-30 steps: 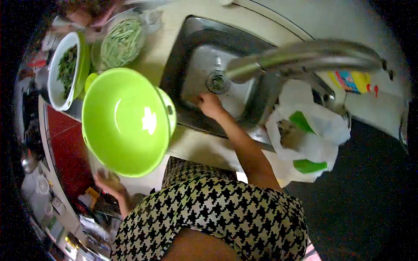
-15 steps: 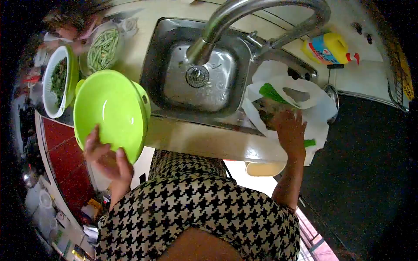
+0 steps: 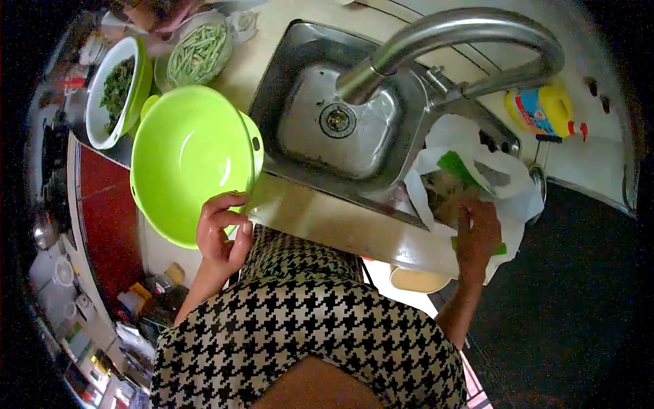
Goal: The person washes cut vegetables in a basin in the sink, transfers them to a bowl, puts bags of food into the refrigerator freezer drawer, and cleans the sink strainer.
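Observation:
My left hand (image 3: 223, 228), fingers apart and slightly curled, is in front of the lower right rim of a bright green bowl (image 3: 187, 160) and holds nothing. The green bowl looks empty and stands left of the metal sink (image 3: 327, 153). Over the opening of a white plastic bag (image 3: 521, 204) with green patches is my right hand (image 3: 477, 235); its fingers point down at the bag, and whether they hold anything is hidden. Dark scraps (image 3: 443, 194) lie inside the bag. A few small bits lie near the sink's drain (image 3: 338, 120).
A curved faucet (image 3: 477, 24) arches over the sink. Behind the bag stands a yellow bottle (image 3: 555, 102). At the upper left are a bowl of green beans (image 3: 197, 54) and a white colander (image 3: 95, 102) with leafy greens. A tan basin (image 3: 419, 279) shows below the counter.
My right hand has gone from the sink to the white bag. My left hand has come up from below the green bowl to its lower right rim. The view has shifted.

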A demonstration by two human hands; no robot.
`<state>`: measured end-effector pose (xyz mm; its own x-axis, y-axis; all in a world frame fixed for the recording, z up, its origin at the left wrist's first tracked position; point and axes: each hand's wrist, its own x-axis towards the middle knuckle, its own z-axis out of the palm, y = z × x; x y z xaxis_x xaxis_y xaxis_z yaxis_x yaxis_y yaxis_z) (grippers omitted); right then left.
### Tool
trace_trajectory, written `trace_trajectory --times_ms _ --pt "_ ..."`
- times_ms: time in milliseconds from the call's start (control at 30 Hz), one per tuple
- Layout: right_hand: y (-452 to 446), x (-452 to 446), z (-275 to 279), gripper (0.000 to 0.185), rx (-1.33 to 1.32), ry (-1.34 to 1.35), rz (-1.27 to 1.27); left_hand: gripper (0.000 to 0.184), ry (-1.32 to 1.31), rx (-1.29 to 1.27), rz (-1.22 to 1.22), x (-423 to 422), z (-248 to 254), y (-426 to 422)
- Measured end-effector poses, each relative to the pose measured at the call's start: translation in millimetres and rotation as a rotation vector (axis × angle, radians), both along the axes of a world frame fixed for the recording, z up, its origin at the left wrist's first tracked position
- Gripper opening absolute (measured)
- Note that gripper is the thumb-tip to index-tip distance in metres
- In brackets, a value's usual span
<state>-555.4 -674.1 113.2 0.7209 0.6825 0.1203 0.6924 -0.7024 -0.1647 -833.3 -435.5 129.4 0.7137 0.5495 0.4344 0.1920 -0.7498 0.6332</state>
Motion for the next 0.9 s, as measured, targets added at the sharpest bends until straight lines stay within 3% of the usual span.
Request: trace_trajectory --times_ms 67,100,133,167,267,333,400,433,500,567,667,800,900 --pt "20 -25 4 0.013 0.286 0.196 -0.031 0.004 -0.013 -0.144 -0.028 -7 -7 -3" --pt "32 -32 -6 0.013 0.416 0.282 0.131 0.007 0.016 -0.06 -0.152 -7 -15 -1" --pt "44 -40 -16 0.013 0.53 0.388 0.3 0.011 0.01 -0.152 -0.249 -5 -24 -4" --pt "67 -53 -26 0.014 0.499 0.748 0.199 0.013 0.068 -0.161 -0.367 3 -36 -2" --pt "146 -70 -106 0.022 0.535 1.164 0.16 0.014 0.305 -0.11 -0.381 21 -79 -12" --pt "192 -51 -192 0.027 0.523 0.957 0.132 0.014 0.332 0.001 -0.355 28 -114 -8" --pt "228 -16 -250 0.036 0.432 0.62 0.085 0.016 0.325 -0.084 -0.243 32 -124 -5" --pt "247 3 -297 0.033 0.198 0.477 -0.038 0.018 0.321 -0.119 -0.181 33 -131 -2" --pt "265 41 -382 0.042 0.056 0.288 -0.176 0.021 0.348 -0.215 -0.087 28 -154 1" --pt "267 59 -393 0.052 0.128 0.245 -0.135 0.023 0.346 -0.368 -0.067 25 -164 -2" --pt "280 69 -317 0.049 0.024 0.251 0.098 0.02 0.339 -0.519 0.062 38 -148 -6" --pt "316 97 -456 0.025 0.069 0.087 0.206 0.016 0.269 -0.676 0.012 43 -147 -12" --pt "317 96 -472 0.018 -0.002 0.005 0.163 0.009 0.268 -0.527 -0.026 38 -160 -13"
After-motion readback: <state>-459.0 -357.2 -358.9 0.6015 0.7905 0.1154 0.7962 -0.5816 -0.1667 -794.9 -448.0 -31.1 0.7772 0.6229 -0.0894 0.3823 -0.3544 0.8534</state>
